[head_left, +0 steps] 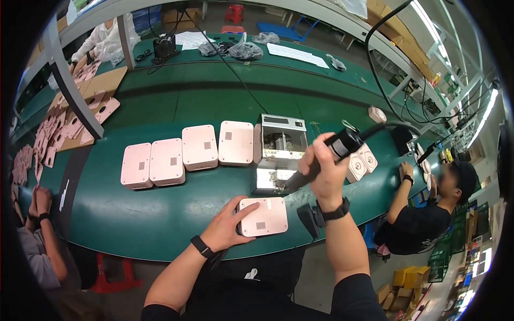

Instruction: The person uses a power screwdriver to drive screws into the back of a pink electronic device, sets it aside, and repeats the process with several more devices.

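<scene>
My right hand (327,176) is wrapped round a black electric screwdriver (344,144), its cable running off to the upper right. The driver slants down to the left, its nose at the front of a metal screw feeder (282,140); whether the bit touches a screw is too small to tell. My left hand (222,227) grips a pale pink plastic housing (273,220) by its left side, thumb at the near edge and fingers over the top. The housing lies flat near the table's front edge, slotted vent face up, with small holes at its corners.
Several similar pink housings (200,147) stand in a row left of the feeder. Two pink units with round openings (357,167) lie to its right. Loose pink panels (72,125) cover the far left of the green table (123,214). Co-workers sit at both sides, one in a dark cap (463,179).
</scene>
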Tool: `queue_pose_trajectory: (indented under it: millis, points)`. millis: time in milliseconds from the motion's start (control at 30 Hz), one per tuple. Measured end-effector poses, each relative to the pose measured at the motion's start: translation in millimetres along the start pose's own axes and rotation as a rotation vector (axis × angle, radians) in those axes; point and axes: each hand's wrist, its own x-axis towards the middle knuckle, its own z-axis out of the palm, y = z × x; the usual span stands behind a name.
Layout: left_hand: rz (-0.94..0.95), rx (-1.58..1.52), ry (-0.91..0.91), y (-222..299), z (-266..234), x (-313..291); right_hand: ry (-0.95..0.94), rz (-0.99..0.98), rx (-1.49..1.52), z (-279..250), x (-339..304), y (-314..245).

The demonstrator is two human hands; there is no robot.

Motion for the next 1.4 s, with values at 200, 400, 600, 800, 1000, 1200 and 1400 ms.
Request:
queue_pose_trajectory:
  millis: [200,400,600,800,1000,1200,1400]
  points:
    - [-0.024,-0.011,-0.017,1,-2,3,-0.009,0.051,0.163,-12,-27,-18]
    - [-0.036,-0.021,-0.007,2,0,4,0.02,0.048,0.168,-15,-36,-7]
    - [-0.054,-0.013,-0.008,3,3,4,0.012,0.034,0.073,-24,-44,19]
    - [-0.036,0.017,0.022,1,4,3,0.017,0.074,0.15,-24,-40,21]
    - [-0.043,0.015,0.043,2,3,3,-0.001,0.094,0.259,-27,-42,22]
    - [-0.034,0.001,0.046,-2,6,-1,-0.079,0.06,0.127,-24,-43,19]
    - [-0.001,0.022,0.058,0,6,-2,-0.024,-0.036,0.185,-10,-26,-8]
